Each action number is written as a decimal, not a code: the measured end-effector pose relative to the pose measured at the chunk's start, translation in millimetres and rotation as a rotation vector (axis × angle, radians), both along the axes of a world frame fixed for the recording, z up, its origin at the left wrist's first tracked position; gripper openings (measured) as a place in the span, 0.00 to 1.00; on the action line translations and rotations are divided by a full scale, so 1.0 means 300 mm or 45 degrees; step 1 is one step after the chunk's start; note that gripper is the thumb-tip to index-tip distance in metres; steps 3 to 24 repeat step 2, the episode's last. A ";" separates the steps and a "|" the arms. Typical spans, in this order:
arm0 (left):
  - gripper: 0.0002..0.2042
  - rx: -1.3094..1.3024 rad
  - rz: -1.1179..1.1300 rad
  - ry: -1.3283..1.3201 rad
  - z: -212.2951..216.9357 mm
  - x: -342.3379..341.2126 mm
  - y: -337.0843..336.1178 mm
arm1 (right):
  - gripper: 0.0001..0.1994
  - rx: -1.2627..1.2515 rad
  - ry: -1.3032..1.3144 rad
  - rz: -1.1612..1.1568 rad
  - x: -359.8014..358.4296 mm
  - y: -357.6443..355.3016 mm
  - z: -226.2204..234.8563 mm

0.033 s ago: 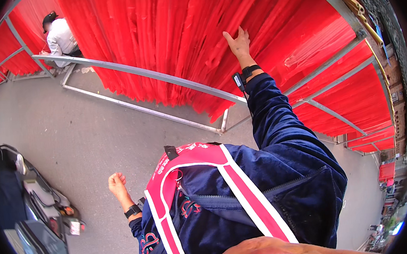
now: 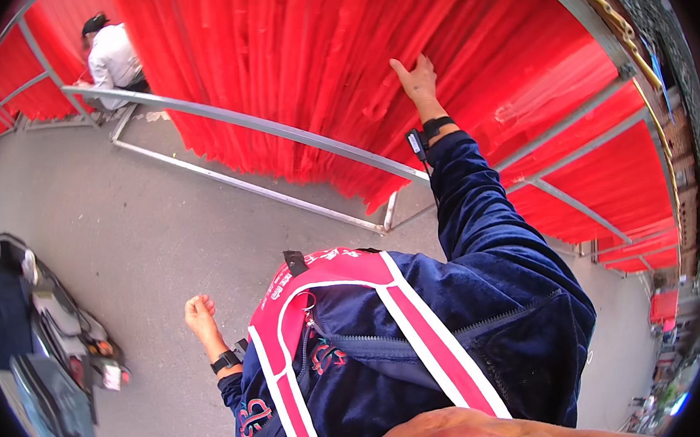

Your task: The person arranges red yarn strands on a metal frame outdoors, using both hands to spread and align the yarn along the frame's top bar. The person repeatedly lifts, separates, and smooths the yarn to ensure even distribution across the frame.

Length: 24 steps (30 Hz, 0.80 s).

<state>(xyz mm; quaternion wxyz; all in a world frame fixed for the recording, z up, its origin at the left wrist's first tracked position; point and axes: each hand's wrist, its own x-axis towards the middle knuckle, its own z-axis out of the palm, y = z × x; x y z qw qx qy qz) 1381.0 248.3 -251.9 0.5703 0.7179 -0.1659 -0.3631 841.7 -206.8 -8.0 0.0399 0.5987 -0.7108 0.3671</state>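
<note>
Long red strips [image 2: 264, 69], thin and limp like cloth or yarn, hang in a dense curtain from a metal rack. My right hand [image 2: 418, 82] reaches up to them, its thumb and fingers spread against or just in front of the strips; whether it touches them I cannot tell. The rack's grey rail [image 2: 277, 130] crosses lower down, left of my right forearm. My left hand [image 2: 200, 314] hangs low at my side, well away from the strips, its fingers loosely curled with nothing visible in them.
A lower bar [image 2: 198, 173] of the rack runs along the grey ground. More red strips [image 2: 603, 198] hang on racks to the right. At the far left a person in white [image 2: 113, 60] crouches by the curtain. A scooter [image 2: 70, 323] stands at the left, someone in dark clothes beside it.
The rack, strips and crouching person sit slightly further right and lower in the picture, and the scooter further left. My right hand shifts slightly right and down, still spread; my left stays curled.
</note>
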 end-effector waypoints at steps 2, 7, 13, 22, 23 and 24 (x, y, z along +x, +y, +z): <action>0.08 0.012 0.050 0.006 -0.010 0.107 0.052 | 0.43 0.195 -0.114 0.165 0.201 -0.055 0.015; 0.08 0.012 0.050 0.006 -0.010 0.107 0.052 | 0.43 0.195 -0.114 0.165 0.201 -0.055 0.015; 0.08 0.012 0.050 0.006 -0.010 0.107 0.052 | 0.43 0.195 -0.114 0.165 0.201 -0.055 0.015; 0.08 0.012 0.050 0.006 -0.010 0.107 0.052 | 0.43 0.195 -0.114 0.165 0.201 -0.055 0.015; 0.08 0.012 0.050 0.006 -0.010 0.107 0.052 | 0.43 0.195 -0.114 0.165 0.201 -0.055 0.015; 0.08 0.012 0.050 0.006 -0.010 0.107 0.052 | 0.43 0.195 -0.114 0.165 0.201 -0.055 0.015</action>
